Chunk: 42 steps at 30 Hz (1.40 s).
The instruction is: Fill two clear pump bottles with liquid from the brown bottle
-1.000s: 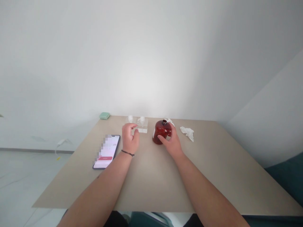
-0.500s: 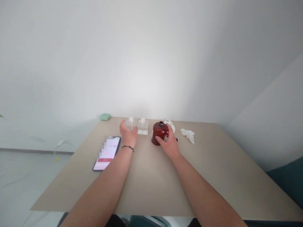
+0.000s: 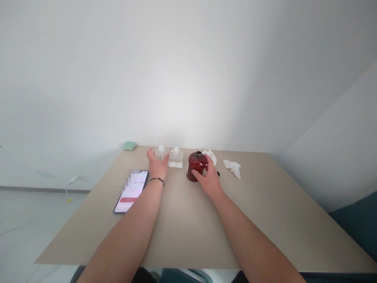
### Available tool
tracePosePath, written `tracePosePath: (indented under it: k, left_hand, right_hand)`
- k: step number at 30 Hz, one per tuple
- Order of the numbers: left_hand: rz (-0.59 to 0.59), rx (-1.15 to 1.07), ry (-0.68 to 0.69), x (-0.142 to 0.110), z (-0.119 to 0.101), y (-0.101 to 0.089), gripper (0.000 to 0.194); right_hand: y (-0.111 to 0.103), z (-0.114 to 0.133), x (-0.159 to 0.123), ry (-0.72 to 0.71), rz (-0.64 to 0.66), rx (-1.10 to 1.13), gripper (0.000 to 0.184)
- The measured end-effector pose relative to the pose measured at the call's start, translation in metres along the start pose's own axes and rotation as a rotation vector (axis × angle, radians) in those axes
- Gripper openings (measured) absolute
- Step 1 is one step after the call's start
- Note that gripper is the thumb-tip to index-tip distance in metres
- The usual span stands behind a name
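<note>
My right hand (image 3: 208, 175) is wrapped around a dark red glossy bottle (image 3: 195, 167) with an open neck and no pump on it; the bottle stands upright on the table. My left hand (image 3: 157, 166) is spread around the lower part of a clear square pump bottle (image 3: 160, 153), its thumb and fingers on either side. A second clear square bottle with a white pump (image 3: 176, 158) stands just to its right, untouched.
A smartphone (image 3: 131, 192) with a pixelated part lies left of my left wrist. A crumpled white tissue (image 3: 232, 168) lies at the right, with a white piece (image 3: 210, 156) and a small black object (image 3: 218, 173) near the red bottle. A green box (image 3: 129, 146) sits behind the beige table (image 3: 188, 239).
The red bottle has shifted left in my right hand and stands more upright. My left hand has moved left and farther around the clear pump bottle, with its fingers spread.
</note>
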<state>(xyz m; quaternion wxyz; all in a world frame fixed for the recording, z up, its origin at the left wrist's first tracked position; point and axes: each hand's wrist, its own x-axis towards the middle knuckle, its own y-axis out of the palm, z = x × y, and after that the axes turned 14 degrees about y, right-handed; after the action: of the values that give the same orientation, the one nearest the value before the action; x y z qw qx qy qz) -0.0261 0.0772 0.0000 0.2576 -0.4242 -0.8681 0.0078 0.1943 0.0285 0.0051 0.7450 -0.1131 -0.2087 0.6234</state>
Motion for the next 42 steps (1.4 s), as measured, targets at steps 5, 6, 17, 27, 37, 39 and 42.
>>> tracePosePath:
  k: [5,6,17,27,37,39,42]
  left_hand:
    - [-0.008,0.065,0.035,-0.003,-0.009,-0.01,0.08]
    - [-0.022,0.071,0.042,-0.003,-0.011,-0.012,0.079]
    - [0.047,0.085,0.049,-0.014,-0.01,-0.025,0.064]
    - [0.1,0.096,0.153,-0.015,-0.002,-0.018,0.093]
    - [-0.119,0.064,0.471,-0.033,-0.045,-0.037,0.076]
    - [-0.093,0.024,0.53,-0.041,-0.052,-0.039,0.07]
    - [0.001,-0.064,0.621,-0.053,-0.059,-0.04,0.062]
  right_hand:
    - [0.001,0.0,0.002,0.013,-0.014,0.002,0.087]
    - [0.001,-0.001,0.003,0.013,-0.017,0.005,0.087]
    - [0.003,-0.002,0.005,0.017,-0.011,0.047,0.087]
    - [0.002,-0.001,0.004,0.023,0.007,0.045,0.087]
    - [0.003,-0.002,0.002,0.069,0.042,0.086,0.094]
    - [0.003,-0.002,0.002,0.043,0.026,0.038,0.093]
    - [0.003,0.0,0.005,0.01,-0.029,-0.09,0.088]
